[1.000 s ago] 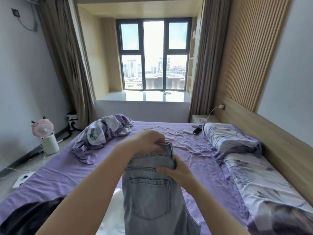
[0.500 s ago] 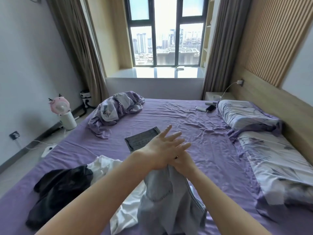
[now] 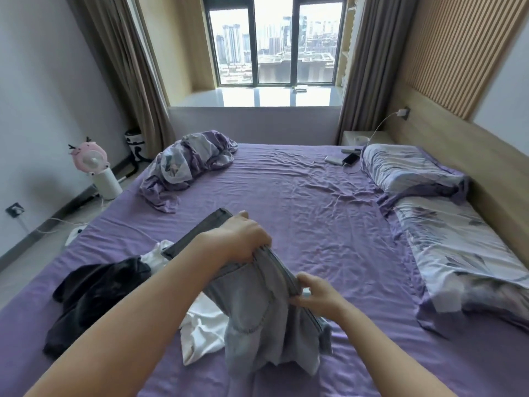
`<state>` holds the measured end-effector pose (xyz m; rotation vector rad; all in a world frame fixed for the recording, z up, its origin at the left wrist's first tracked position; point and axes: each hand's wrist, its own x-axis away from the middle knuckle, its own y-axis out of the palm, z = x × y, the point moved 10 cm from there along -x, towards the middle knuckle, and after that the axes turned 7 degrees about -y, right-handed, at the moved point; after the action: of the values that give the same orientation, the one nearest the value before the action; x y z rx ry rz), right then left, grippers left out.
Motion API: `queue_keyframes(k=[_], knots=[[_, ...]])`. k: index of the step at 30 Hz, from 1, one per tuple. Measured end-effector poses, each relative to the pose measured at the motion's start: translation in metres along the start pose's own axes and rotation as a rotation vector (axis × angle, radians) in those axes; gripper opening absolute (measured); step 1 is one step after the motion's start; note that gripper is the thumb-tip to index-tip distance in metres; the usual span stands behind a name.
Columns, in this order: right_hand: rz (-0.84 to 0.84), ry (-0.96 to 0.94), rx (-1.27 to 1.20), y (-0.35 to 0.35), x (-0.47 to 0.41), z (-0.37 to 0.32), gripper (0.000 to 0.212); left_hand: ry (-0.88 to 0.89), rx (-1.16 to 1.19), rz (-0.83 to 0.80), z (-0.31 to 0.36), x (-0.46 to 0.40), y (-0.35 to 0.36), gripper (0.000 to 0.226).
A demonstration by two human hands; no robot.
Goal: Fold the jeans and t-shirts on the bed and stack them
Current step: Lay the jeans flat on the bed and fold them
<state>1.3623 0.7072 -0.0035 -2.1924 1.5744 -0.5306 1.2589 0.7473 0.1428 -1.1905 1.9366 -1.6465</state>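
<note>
Comparing with half a second ago, we log both hands regripping the light jeans (image 3: pixel 257 316): left hand (image 3: pixel 243 239) and right hand (image 3: pixel 317 293) now clutch the waistband, first fold pending.

**Colours on and around the bed**

We note a plain purple sheet (image 3: pixel 300 202) over the whole bed. The jeans (image 3: pixel 257 316) are pale washed blue; a second, folded pair (image 3: pixel 200 233) behind them reads darker grey. Beside them lie a white shirt (image 3: pixel 203 330) and a black shirt (image 3: pixel 94 299). The bundled duvet (image 3: pixel 189 161) and both pillows (image 3: pixel 406 170) carry a pale grey-white print with muted leaf shapes, edged in purple. We see a pink fan (image 3: pixel 90 159) on a white base, brown-grey curtains (image 3: pixel 126 67), a light wooden slatted headboard (image 3: pixel 458 53), and a black-framed window (image 3: pixel 274 44).
</note>
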Motion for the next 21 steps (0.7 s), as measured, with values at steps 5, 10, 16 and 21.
queue_keyframes(k=[5,10,16,21], knots=[[0.278,0.261,0.098,-0.021,0.015,0.062,0.039,-0.091,-0.011,0.083,-0.047,0.009,-0.026,0.033],[0.553,0.483,-0.140,-0.026,0.020,0.070,0.040,-0.149,-0.005,0.142,-0.065,0.010,-0.047,0.035],[0.542,0.358,-0.132,-0.037,-0.004,0.048,0.025,-0.166,-0.007,0.187,-0.070,0.014,-0.063,0.035],[0.476,0.243,-0.023,-0.048,-0.015,0.022,0.019,-0.229,-0.031,0.259,-0.086,0.022,-0.075,0.037]])
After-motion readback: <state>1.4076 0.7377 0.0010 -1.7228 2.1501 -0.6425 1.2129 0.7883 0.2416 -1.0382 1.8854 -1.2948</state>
